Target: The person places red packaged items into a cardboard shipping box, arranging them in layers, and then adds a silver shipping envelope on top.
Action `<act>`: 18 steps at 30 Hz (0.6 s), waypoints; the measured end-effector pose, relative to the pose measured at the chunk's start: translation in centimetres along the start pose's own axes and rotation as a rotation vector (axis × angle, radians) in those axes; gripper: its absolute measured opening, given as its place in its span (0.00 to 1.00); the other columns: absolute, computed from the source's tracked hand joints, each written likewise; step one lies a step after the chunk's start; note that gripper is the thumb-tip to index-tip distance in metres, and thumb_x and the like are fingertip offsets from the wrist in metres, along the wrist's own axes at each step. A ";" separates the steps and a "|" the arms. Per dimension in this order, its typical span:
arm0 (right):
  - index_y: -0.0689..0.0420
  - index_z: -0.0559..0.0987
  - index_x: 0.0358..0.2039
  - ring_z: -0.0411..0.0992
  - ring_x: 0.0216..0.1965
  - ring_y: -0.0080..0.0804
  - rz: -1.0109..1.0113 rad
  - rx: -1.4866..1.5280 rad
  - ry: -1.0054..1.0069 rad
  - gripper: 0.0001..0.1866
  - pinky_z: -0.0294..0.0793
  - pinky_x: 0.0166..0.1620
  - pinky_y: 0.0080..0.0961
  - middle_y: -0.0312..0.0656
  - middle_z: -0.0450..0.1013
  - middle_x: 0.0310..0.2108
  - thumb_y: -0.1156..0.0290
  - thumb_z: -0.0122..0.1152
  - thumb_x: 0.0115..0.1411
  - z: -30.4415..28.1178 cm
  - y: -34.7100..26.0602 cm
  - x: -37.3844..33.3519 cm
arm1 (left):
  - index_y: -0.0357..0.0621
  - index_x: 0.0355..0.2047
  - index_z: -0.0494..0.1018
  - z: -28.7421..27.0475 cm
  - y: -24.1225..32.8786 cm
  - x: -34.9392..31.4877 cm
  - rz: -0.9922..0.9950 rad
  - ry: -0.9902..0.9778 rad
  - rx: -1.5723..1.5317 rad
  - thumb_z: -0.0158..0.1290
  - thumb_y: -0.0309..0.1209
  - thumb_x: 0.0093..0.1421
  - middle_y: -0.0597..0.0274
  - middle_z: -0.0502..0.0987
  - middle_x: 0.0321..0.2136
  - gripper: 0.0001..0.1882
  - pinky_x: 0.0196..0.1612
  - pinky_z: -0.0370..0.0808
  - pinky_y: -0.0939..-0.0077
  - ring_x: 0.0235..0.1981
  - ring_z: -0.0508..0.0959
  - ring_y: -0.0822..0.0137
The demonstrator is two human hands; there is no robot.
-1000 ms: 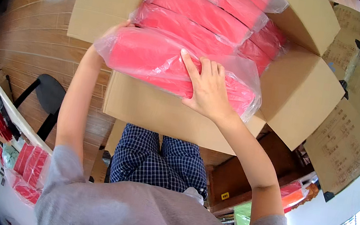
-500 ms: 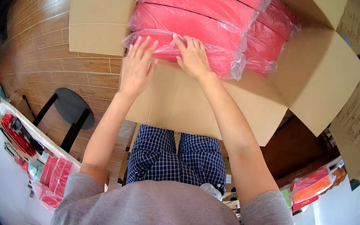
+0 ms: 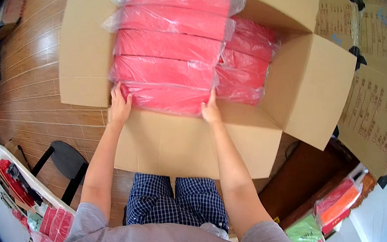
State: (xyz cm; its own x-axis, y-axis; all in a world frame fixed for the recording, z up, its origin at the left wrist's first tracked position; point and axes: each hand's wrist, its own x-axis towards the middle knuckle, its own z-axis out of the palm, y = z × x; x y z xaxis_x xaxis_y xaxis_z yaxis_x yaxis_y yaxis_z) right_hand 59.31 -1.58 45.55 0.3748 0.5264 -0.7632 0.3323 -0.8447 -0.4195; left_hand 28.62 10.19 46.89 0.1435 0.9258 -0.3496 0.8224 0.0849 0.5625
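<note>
A large open cardboard box (image 3: 194, 148) stands in front of me. Inside lies a row of flat red packs in clear plastic film, with the nearest red pack (image 3: 167, 98) along the box's near side. My left hand (image 3: 120, 106) grips that pack's left end, its thumb on the near corner and the fingers along the end. At the opposite end, my right hand (image 3: 211, 111) grips the pack with a finger along its edge and the thumb in front. More wrapped red packs (image 3: 242, 71) lie to the right, apparently lower in the box.
Box flaps spread outward at the left (image 3: 87, 46) and right (image 3: 324, 90). Printed cartons (image 3: 377, 112) stand at the far right. A black stool (image 3: 68, 160) is on the wooden floor at left. Wrapped red and green packs (image 3: 308, 236) lie at lower right.
My hands have moved apart to the two ends of the nearest pack, whose loose film now lies flatter. The view has shifted, showing more of the box's far side.
</note>
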 end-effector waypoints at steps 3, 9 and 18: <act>0.52 0.49 0.64 0.71 0.46 0.52 0.007 0.039 -0.035 0.34 0.68 0.50 0.40 0.61 0.71 0.43 0.65 0.46 0.58 -0.8 1.4 2.9 | 0.40 0.56 0.59 -3.0 -2.7 -1.9 0.196 0.031 0.080 0.49 0.28 0.58 0.45 0.64 0.52 0.25 0.58 0.62 0.60 0.56 0.63 0.47; 0.60 0.72 0.49 0.71 0.45 0.39 -0.225 -0.141 0.058 0.19 0.68 0.51 0.32 0.49 0.72 0.45 0.64 0.51 0.60 -6.4 4.6 -0.1 | 0.35 0.50 0.63 -6.1 -5.7 -19.7 0.035 0.129 0.045 0.50 0.25 0.54 0.43 0.67 0.48 0.22 0.54 0.65 0.59 0.51 0.67 0.45; 0.64 0.74 0.33 0.72 0.30 0.38 -0.293 -0.558 0.030 0.11 0.70 0.34 0.37 0.49 0.74 0.27 0.68 0.50 0.57 -17.3 6.4 2.9 | 0.39 0.50 0.65 -9.0 -8.8 -43.4 -0.623 0.301 -0.262 0.50 0.32 0.54 0.44 0.66 0.48 0.22 0.54 0.65 0.60 0.50 0.67 0.46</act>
State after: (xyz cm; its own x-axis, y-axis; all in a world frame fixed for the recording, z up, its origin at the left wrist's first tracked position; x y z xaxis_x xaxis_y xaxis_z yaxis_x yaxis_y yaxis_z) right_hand 77.52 -3.85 49.19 0.2212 0.7374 -0.6382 0.8231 -0.4921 -0.2833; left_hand 10.21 -27.42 63.90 -0.4951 0.7350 -0.4634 0.5383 0.6781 0.5004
